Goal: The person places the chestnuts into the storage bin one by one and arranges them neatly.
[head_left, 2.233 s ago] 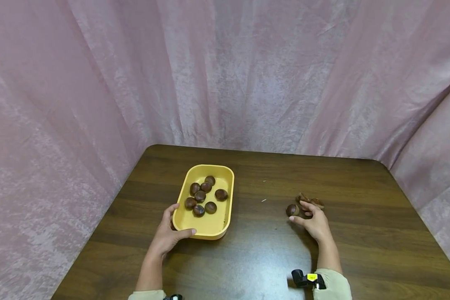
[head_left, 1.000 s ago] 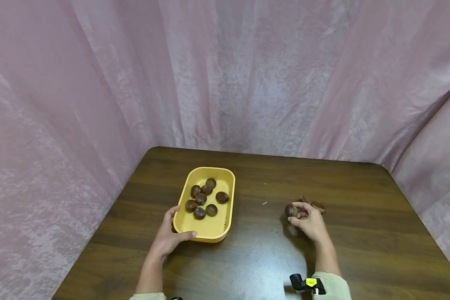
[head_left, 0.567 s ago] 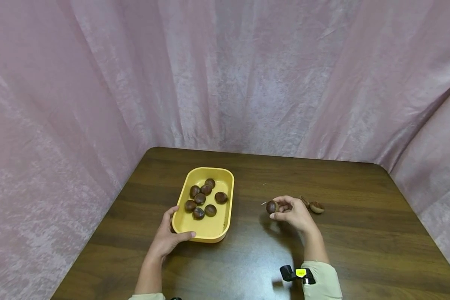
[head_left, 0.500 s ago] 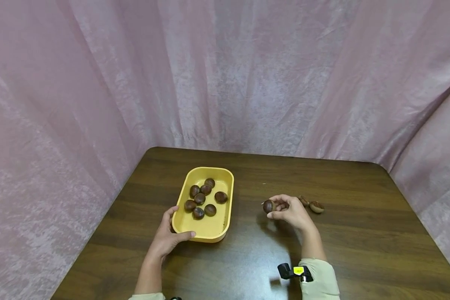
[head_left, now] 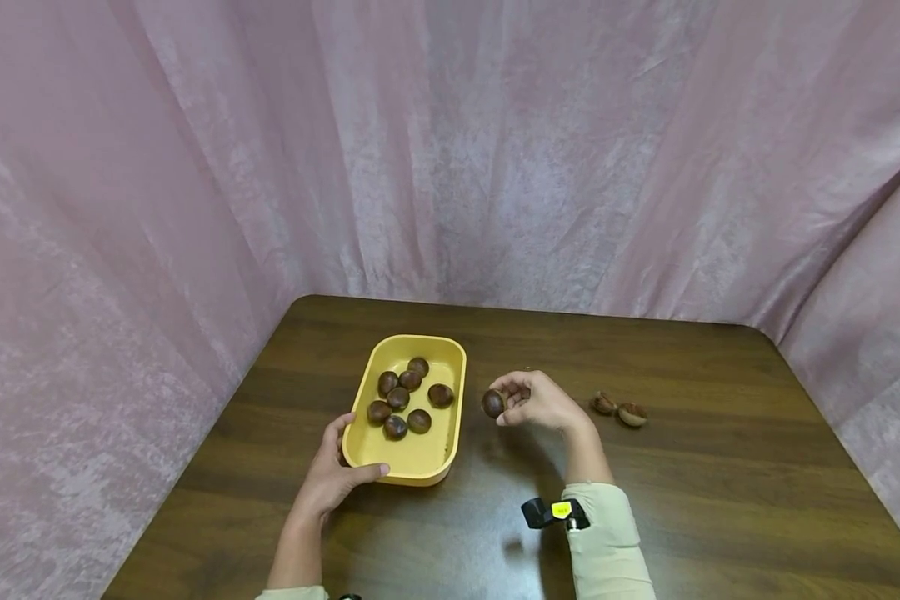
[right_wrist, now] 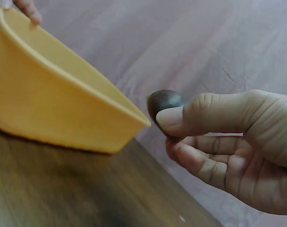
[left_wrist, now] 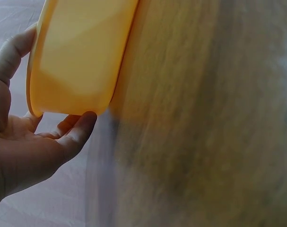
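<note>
A yellow plastic container [head_left: 414, 460] stands on the table with several glossy brown chestnuts [head_left: 398, 398] lying loose in it. My left hand [head_left: 328, 477] grips its near left corner, thumb at the near rim and fingers along the left side. Just right of the container, my right hand [head_left: 542, 402] pinches one chestnut [head_left: 492, 404] between thumb and fingers, raised above the table. The right wrist view shows this chestnut [right_wrist: 163, 101] close to the container's rim, with the thumb pressed against it. From the left wrist view the chestnuts inside the container are hidden.
Two more chestnuts, a darker one [head_left: 603, 403] and one with a pale side [head_left: 633, 414], lie on the brown wooden table [head_left: 720, 467] to the right. Pink curtains [head_left: 495, 167] hang behind the table and along both sides.
My right hand has taken a chestnut from the group at the right, lifted it and carried it left toward the container. My left hand stays on the container's corner.
</note>
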{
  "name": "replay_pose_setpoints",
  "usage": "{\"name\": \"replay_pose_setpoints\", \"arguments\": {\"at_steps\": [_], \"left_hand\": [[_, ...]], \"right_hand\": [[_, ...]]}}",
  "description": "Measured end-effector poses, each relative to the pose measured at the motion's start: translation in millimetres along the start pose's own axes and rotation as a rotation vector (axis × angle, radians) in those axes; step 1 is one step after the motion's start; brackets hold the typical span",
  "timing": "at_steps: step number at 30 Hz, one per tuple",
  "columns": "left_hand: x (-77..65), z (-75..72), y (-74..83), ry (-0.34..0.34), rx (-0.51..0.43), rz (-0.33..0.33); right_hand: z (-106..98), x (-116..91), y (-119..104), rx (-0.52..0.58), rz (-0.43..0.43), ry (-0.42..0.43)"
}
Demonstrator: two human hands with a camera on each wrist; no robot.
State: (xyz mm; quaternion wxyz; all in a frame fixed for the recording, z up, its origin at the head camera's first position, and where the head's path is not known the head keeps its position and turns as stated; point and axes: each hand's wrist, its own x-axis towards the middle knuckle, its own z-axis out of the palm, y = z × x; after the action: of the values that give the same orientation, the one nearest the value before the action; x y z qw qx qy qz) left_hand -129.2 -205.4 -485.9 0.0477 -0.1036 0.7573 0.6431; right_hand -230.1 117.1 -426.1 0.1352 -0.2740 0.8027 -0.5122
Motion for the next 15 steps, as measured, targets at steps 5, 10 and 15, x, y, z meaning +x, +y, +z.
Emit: {"name": "replay_pose_setpoints", "arguments": {"at_steps": [5,10,15], "left_hand": [[0.1,-0.1,-0.5,0.006,0.013,-0.001],[0.0,-0.2,-0.1,0.004,0.023,-0.001],[1.3,-0.4,0.5,-0.001,0.031,0.001]], "right_hand": [[3.7,15.3,6.3,-0.006,-0.003,-0.054],[9.6,26.2,-2.4,-0.006,0.009,-0.125],[16.6,38.6,-13.6,-0.025,-0.01,-0.197]]}}
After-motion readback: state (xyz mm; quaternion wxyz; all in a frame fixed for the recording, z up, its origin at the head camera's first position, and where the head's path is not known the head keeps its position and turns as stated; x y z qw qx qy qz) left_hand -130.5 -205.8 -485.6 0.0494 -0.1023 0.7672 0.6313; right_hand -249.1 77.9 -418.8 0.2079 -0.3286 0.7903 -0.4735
